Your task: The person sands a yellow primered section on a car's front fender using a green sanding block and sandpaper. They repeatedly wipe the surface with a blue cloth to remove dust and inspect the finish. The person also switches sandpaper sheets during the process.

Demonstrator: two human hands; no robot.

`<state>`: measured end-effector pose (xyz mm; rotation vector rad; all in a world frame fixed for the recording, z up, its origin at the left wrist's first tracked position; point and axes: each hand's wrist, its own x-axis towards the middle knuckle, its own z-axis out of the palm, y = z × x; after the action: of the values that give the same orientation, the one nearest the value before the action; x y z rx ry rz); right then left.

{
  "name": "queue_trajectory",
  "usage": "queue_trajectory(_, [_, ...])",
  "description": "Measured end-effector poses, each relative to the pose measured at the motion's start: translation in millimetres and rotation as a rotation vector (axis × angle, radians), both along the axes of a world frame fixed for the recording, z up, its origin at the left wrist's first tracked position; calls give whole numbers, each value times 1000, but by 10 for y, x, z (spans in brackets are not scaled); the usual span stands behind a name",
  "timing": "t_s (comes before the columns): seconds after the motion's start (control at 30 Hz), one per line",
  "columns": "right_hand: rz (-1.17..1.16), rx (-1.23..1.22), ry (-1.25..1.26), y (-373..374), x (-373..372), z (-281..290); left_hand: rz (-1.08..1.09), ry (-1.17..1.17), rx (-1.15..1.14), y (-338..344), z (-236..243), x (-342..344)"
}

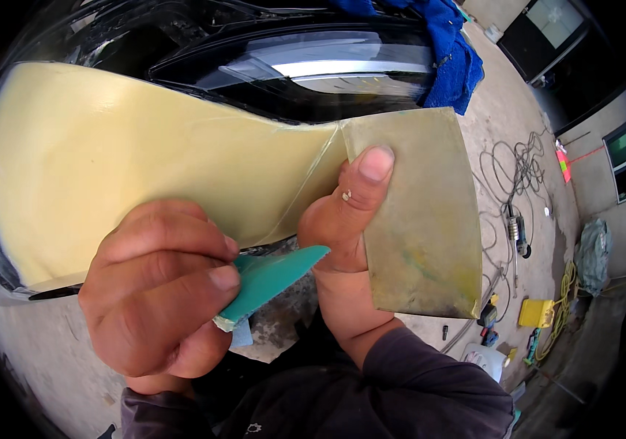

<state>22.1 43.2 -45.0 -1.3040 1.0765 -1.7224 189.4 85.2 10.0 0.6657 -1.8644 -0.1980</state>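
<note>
My left hand (pixel 155 293) pinches a small teal plastic spreader (pixel 269 282); my right hand (pixel 349 219) grips a flat yellow-smeared metal mixing plate (pixel 419 219) against the yellow-filler-coated car panel (pixel 108 161). Loose thumb grip, plate could probably slip, gouging filler.

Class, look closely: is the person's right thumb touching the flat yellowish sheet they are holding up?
Touching. The head view shows the right hand's thumb pressed flat against the yellowish sheet, no gap.

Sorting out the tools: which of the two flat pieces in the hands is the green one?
The small curved piece pinched in the left hand. The right hand holds the larger, yellow-stained rectangular sheet.
</note>
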Motion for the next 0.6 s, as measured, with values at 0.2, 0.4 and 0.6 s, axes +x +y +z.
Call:
queue_trajectory(0.2, [-26, 33, 66, 43, 14, 76, -9, 93, -88, -49, -34, -74])
queue_trajectory(0.4, [-51, 29, 146, 74, -11, 56, 13, -32, -2, 2, 6, -34])
queue_trajectory(0.6, [-47, -113, 434, 220, -24, 95, -2, -42, -22, -19, 3, -25])
